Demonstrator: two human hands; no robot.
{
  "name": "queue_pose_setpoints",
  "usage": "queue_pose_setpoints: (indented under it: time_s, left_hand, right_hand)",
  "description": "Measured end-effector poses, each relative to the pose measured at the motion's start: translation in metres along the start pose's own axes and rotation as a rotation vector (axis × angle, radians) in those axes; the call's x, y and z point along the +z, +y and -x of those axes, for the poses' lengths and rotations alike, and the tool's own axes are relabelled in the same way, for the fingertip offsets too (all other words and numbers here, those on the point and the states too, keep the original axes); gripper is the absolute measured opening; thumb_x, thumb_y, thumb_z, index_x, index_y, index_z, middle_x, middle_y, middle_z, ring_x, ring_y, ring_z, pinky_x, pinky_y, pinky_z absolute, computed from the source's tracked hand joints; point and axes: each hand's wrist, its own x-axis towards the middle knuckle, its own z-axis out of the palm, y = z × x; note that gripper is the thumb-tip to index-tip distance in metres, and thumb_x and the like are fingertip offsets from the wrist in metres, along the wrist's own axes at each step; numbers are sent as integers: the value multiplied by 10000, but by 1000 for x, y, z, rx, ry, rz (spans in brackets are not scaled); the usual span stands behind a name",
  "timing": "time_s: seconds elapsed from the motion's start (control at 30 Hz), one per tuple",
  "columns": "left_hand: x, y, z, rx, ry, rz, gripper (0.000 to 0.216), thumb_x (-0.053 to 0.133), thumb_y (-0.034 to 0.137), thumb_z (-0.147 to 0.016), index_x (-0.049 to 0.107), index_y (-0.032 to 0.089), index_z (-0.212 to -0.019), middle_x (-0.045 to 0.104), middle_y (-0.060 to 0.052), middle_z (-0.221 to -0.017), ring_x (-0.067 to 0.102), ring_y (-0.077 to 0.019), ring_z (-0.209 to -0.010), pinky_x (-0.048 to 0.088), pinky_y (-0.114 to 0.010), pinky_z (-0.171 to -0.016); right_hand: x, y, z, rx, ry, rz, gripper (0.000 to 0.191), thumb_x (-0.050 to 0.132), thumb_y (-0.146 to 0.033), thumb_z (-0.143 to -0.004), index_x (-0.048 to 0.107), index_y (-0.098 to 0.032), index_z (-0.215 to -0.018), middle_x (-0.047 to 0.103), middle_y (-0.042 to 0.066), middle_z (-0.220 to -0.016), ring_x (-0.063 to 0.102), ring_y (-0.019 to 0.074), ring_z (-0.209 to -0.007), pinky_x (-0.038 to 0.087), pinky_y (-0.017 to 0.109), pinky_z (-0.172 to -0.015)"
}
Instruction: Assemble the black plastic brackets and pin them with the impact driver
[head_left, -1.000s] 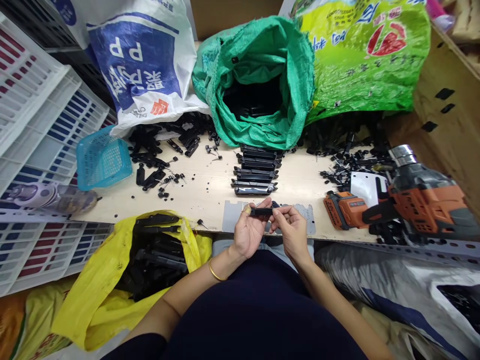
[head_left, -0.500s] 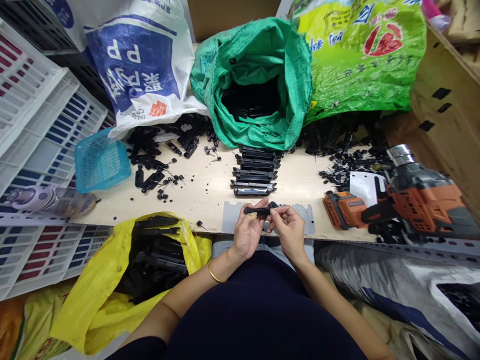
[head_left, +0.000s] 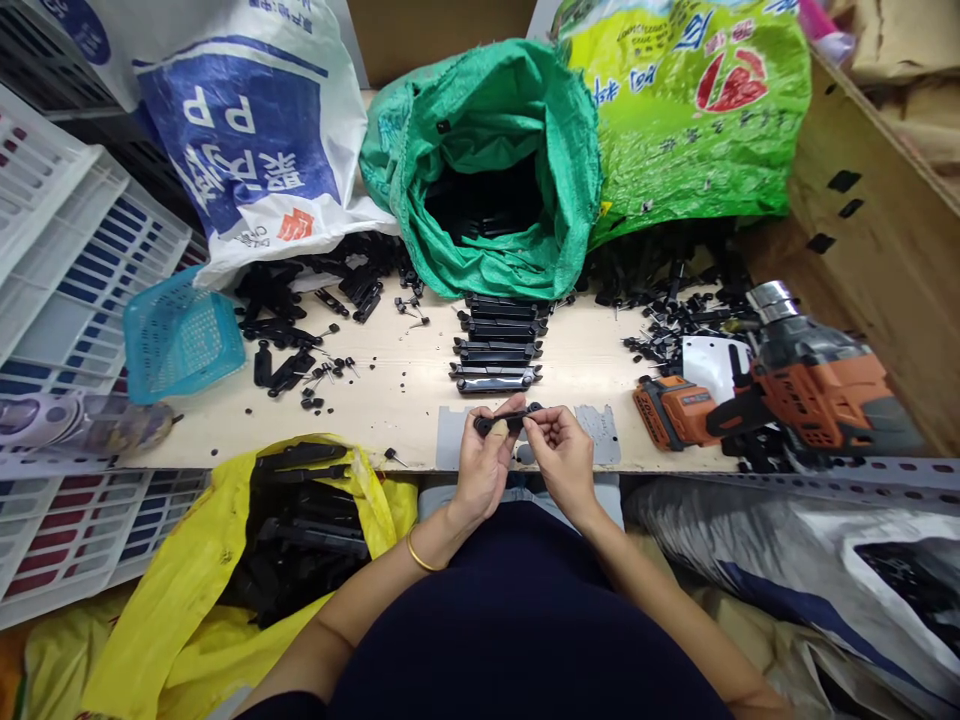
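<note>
Two bare hands meet around one slim black bar (head_left: pixel 514 419), on the near side of the green sack (head_left: pixel 517 270). The left hand (head_left: pixel 480 468) grips the bar between thumb and fingers, one rounded end sticking out; the right hand (head_left: pixel 564 458) pinches the other end with its fingertips. Whether the bar is one part or several cannot be told. Below the hands, a grey plate (head_left: pixel 450 438) lies along the near edge of the bench (head_left: pixel 367 425), farther from the green sack than the row.

Between the hands and the green sack, several black bars lie side by side in a neat row (head_left: pixel 498 351) reaching its mouth. These look finished, and more dark pieces show inside the sack; the held bar seems unfinished and is not yet in the row.

Much appears left. Left of the green sack are loose black parts (head_left: pixel 289 372) and small pins (head_left: pixel 330 370), with a blue basket (head_left: pixel 184 350) beyond; nearer the person than the sack, also leftward, a yellow bag (head_left: pixel 176 600) holds many more black pieces. Right of the sack sit another loose heap (head_left: pixel 671 315) and, farther out, an orange power tool (head_left: pixel 821 405), untouched.
</note>
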Motion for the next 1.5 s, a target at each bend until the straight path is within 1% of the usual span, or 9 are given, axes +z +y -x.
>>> queue_pose_setpoints:
  time_s: [0.3,0.43,0.5,0.77,0.9,1.0,1.13,1.3,1.5]
  left_hand:
    - [-3,3,-2,-30,-1,-34,390,758,197,-714,395,218,-855,611,-89,-1255,574,-216,-1174,333,-398,-1091]
    - [-7,7,-6,-40,-21,-39,365,733,222,-746,385,222,-858,642,-91,-1203,578,-224,-1170,332,-416,-1086]
    - [-7,10,-8,-25,-35,-47,357,727,237,-754,385,224,-857,663,-89,-1159,586,-231,-1159,330,-430,-1083]
    - [-14,24,-20,79,-35,-195,346,725,260,-756,406,230,-887,705,-67,-1001,654,-213,-1017,362,-431,-1035]
    - [-32,40,-32,172,11,-438,389,737,193,-719,418,246,-936,693,-16,-869,670,-172,-790,419,-403,-949]
    - [-48,42,-38,171,-55,-783,399,737,139,-692,508,248,-1000,663,-22,-898,632,-170,-780,433,-373,-924]
    - [-70,17,-49,328,-165,-1245,316,711,128,-712,642,239,-1000,594,-50,-975,593,-192,-890,432,-324,-927]
    - [-98,-25,-66,587,-207,-1681,275,612,214,-840,616,201,-1114,584,-49,-889,577,-200,-880,493,-344,-819]
    - [-104,-39,-72,824,-231,-1814,232,630,305,-841,654,183,-1036,641,-66,-881,560,-206,-875,492,-349,-794]
  right_hand:
    - [-2,-1,-1,-116,-7,193,177,594,-381,-822,549,-214,-862,575,-17,-680,492,105,-545,411,246,-546]
    - [-24,6,-12,-179,179,334,318,583,-373,-822,504,-206,-1081,538,-32,-670,500,130,-561,409,269,-585]
    - [-36,8,-18,-157,240,346,268,544,-358,-846,511,-200,-1060,542,-17,-694,512,138,-589,417,276,-599]
    - [-55,21,-21,-185,-33,449,189,527,-380,-846,579,-199,-837,630,47,-802,550,160,-689,448,308,-665]
    - [-62,39,-27,-177,-77,542,187,519,-377,-839,578,-199,-834,630,52,-809,549,171,-686,454,333,-685]
    - [-60,50,-30,-195,-136,629,180,521,-358,-848,577,-188,-872,631,75,-861,568,203,-766,458,354,-730]
    - [-46,66,-36,-206,-228,871,204,580,-297,-815,579,-163,-968,621,123,-967,553,274,-940,453,387,-797]
    - [-34,81,-39,-176,-258,990,202,493,-221,-869,564,-158,-1048,592,119,-1009,549,249,-956,462,335,-739]
    - [-23,82,-32,-310,-296,1092,347,464,-186,-879,507,-159,-1222,571,126,-1019,515,257,-969,446,337,-736]
